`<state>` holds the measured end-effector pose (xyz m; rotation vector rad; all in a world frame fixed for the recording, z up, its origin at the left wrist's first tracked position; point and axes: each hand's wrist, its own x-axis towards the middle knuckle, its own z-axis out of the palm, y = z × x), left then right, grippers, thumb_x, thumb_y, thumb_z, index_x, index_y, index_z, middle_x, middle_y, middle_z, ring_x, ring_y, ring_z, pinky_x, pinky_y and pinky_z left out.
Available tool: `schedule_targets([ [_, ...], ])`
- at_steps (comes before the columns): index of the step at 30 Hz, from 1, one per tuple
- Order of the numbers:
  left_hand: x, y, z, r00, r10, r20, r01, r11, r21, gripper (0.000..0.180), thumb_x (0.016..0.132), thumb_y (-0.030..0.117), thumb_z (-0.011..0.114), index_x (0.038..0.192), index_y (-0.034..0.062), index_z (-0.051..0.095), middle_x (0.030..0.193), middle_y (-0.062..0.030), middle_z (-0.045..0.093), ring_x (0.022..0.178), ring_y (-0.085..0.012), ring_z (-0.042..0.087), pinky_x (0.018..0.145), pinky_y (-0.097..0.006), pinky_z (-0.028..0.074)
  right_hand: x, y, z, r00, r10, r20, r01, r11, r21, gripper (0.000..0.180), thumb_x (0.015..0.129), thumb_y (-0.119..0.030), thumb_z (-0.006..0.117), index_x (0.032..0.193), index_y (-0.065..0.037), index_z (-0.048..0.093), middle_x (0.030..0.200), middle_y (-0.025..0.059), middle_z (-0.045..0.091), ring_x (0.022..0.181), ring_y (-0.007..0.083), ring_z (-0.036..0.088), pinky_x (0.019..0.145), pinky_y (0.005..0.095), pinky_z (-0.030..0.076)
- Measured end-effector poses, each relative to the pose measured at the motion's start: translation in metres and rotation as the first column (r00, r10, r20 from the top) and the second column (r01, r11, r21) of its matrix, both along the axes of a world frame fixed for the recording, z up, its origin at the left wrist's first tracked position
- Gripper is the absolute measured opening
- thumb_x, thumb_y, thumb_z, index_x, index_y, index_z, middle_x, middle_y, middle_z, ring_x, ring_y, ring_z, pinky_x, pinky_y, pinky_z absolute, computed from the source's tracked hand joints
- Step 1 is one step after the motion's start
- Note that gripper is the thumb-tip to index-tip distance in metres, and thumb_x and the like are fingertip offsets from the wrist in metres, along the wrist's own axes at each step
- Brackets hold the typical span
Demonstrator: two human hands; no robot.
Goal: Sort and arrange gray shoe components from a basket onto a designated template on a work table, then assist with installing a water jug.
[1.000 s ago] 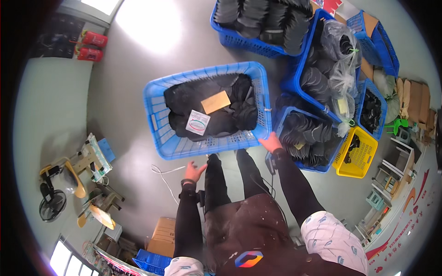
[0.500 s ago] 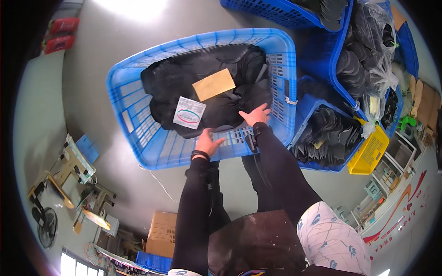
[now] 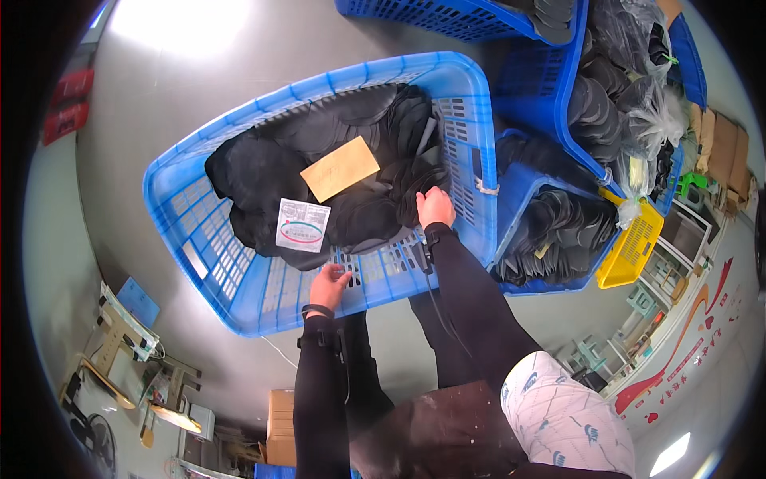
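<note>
Both of my hands are inside a light blue plastic basket (image 3: pixel 195 172) filled with thin, dark, rounded pieces (image 3: pixel 359 211) in overlapping stacks. My right hand (image 3: pixel 436 207) is at the right end of the pile, fingers curled down against the pieces. Its fingertips are hidden, so what they grip does not show. By the basket's near wall, below the pile, is my left hand (image 3: pixel 328 287), partly curled, with thumb and forefinger apart and nothing visible between them. A tan paper card (image 3: pixel 341 168) and a white printed label sheet (image 3: pixel 302 225) lie on the dark pieces.
To the right stand more blue baskets (image 3: pixel 535 180) of dark pieces, one topped with clear plastic bags (image 3: pixel 656 120). A yellow basket (image 3: pixel 633 249) leans beside them. Work tables (image 3: pixel 120 343) and a fan (image 3: pixel 94 439) are at the lower left, near a cardboard box (image 3: pixel 281 427).
The basket sits further left in view and is turned slightly anticlockwise. My right hand's spread fingers have curled in at the pile's edge. My left hand has moved lower left, fingers more bent.
</note>
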<state>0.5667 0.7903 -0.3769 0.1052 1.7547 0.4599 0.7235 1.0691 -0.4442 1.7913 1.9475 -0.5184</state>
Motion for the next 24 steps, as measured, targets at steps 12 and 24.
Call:
schedule_targets([
  [12, -0.008, -0.011, 0.019, 0.998, 0.028, -0.051, -0.026, 0.999, 0.042, 0.036, 0.096, 0.024, 0.069, 0.120, -0.0023, 0.066, 0.100, -0.0144, 0.077, 0.087, -0.0197, 0.073, 0.080, -0.031, 0.055, 0.035, 0.020, 0.029, 0.961, -0.136, -0.241, 0.145, 0.989, 0.021, 0.023, 0.083, -0.029, 0.071, 0.079, -0.007, 0.066, 0.080, 0.0202, 0.069, 0.081, 0.0435, 0.066, 0.072, 0.0532, 0.050],
  [24, 0.020, 0.111, 0.321, 0.544, 0.295, 0.785, -0.691, 0.689, 0.220, 0.072, 0.104, 0.047, 0.056, 0.155, 0.0005, 0.036, 0.147, -0.0136, 0.055, 0.131, -0.0255, 0.055, 0.106, -0.046, 0.046, 0.082, 0.029, 0.408, -0.007, -0.901, -0.435, -0.278, 0.419, -0.864, 0.023, 0.087, -0.003, 0.061, 0.109, -0.002, 0.066, 0.098, 0.0018, 0.069, 0.091, 0.0128, 0.066, 0.080, 0.0285, 0.052],
])
